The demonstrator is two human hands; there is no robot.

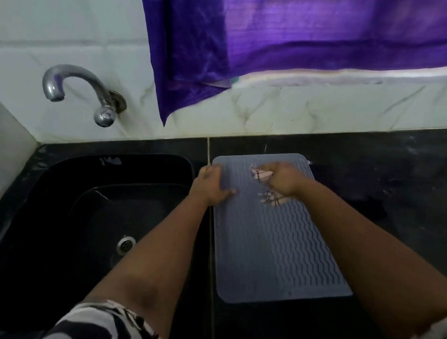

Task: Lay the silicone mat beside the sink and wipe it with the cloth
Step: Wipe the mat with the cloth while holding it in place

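A grey silicone mat (278,244) with wavy ridges lies flat on the black counter, just right of the sink (51,208). My left hand (211,186) presses down on the mat's far left edge, fingers spread over it. My right hand (283,181) is closed around a small pale cloth (270,197) with dark markings, pressed against the mat's far end. Bits of the cloth show above and below the fist; the rest is hidden inside it.
A chrome tap (75,88) juts from the tiled wall over the black sink, whose drain (126,244) is visible. A purple curtain (282,39) hangs above the counter. Dark countertop (403,198) stretches to the right of the mat.
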